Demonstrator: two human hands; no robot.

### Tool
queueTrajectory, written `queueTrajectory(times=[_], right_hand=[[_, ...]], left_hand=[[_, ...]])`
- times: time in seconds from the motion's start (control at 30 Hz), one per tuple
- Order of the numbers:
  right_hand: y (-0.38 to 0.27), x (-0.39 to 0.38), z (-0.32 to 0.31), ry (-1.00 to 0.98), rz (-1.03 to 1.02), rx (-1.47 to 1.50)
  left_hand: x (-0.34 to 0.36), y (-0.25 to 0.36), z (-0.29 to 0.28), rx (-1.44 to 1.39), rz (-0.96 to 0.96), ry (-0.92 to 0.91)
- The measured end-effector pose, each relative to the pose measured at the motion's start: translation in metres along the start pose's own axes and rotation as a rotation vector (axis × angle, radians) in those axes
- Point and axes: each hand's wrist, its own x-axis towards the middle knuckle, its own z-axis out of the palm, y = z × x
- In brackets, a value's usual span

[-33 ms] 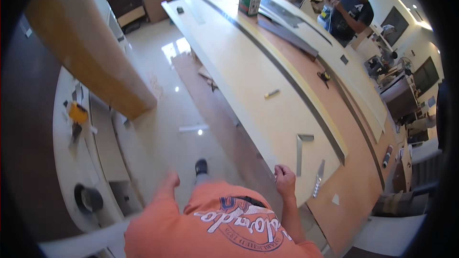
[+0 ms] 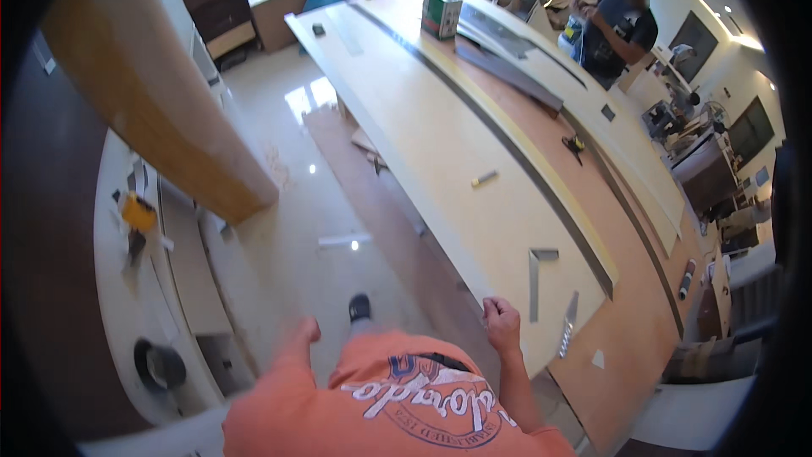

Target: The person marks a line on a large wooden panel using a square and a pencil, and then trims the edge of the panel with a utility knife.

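Observation:
My right hand (image 2: 502, 322) is closed, its fingers curled together at the near edge of a long pale panel (image 2: 423, 127). Anything inside those fingers is hidden. Low beside my body hangs my left hand (image 2: 306, 332), above the floor; it is blurred, and its fingers cannot be made out. Just right of my right hand, a metal try square (image 2: 534, 288) lies on the panel. Beyond it is a narrow silver blade-like tool with a patterned handle (image 2: 567, 326). Farther up the panel lies a small yellow stick-shaped tool (image 2: 485, 178).
A green metal can (image 2: 441, 14) stands at the panel's far end. A black-and-yellow tool (image 2: 573, 145) lies on brown board. Across the panels, a person in a dark shirt (image 2: 619, 25) stands. Leftward are a leaning wooden board (image 2: 169, 93) and a yellow tool (image 2: 138, 212) on a curved white unit.
The whole view has shifted very slightly. My right hand stays closed at the panel's edge, and the tools lie where they were.

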Motion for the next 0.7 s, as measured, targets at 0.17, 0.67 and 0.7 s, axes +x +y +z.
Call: queueTrajectory(times=[0.17, 0.67, 0.7], right_hand=[[-0.041, 0.060, 0.106, -0.048, -0.041, -0.120], [-0.129, 0.280, 0.237, -0.021, -0.203, -0.233], [-0.128, 0.294, 0.248, -0.004, -0.198, -0.189]], left_hand=[[0.035, -0.017, -0.060, 0.025, 0.249, -0.079], [0.152, -0.025, -0.224, -0.569, 0.046, 0.120], [0.153, -0.027, -0.226, -0.514, 0.087, 0.094]])
